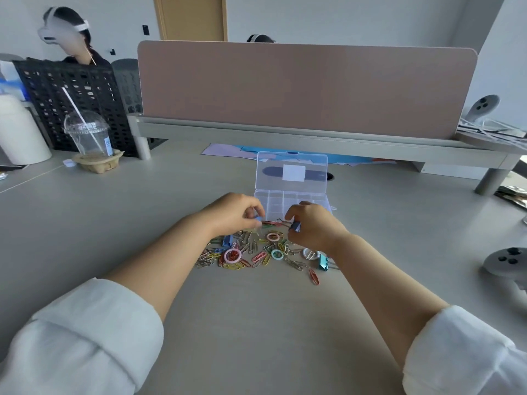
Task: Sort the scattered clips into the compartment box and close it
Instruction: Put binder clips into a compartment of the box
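Note:
A clear plastic compartment box (288, 201) lies on the desk with its lid (291, 171) standing open behind it. In front of it spreads a pile of coloured paper clips (251, 255), small rings and binder clips, among them a teal binder clip (323, 262) at the right edge. My left hand (233, 213) hovers over the pile's far side, fingers pinched on a small blue clip (258, 219). My right hand (312, 223) is beside it, fingers closed around a blue binder clip (295, 226). Both hands are just in front of the box.
A pink desk divider (305, 86) on a grey shelf rises behind the box. A plastic cup with a straw (88, 138) and a black crate (71, 104) stand at the far left. Grey controllers (504, 263) lie at the right. Another person sits behind the crate.

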Demonstrator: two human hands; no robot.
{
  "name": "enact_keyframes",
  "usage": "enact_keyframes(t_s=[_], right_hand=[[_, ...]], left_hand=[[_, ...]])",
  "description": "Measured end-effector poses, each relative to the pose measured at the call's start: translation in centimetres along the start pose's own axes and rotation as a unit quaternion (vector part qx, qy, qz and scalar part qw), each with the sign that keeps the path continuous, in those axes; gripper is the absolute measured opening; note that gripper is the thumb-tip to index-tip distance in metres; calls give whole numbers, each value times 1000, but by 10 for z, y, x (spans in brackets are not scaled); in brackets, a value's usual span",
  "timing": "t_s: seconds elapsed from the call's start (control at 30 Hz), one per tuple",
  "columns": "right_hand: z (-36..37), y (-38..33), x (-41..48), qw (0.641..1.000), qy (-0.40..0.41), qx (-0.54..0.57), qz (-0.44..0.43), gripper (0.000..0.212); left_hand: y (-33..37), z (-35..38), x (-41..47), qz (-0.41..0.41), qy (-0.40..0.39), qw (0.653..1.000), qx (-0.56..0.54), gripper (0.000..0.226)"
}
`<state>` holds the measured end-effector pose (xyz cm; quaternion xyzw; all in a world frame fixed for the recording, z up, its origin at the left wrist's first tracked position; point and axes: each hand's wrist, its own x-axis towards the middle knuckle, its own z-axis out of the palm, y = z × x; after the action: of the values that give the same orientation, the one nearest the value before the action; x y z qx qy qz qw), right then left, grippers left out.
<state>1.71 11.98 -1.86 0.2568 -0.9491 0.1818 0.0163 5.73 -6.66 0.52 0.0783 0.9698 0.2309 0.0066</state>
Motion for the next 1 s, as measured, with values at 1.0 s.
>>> enact_keyframes(t_s=[1.0], right_hand=[[4, 65, 45, 987, 130, 91, 10, 28]], left_hand=[[33, 36, 112, -134, 84, 987, -13, 8]])
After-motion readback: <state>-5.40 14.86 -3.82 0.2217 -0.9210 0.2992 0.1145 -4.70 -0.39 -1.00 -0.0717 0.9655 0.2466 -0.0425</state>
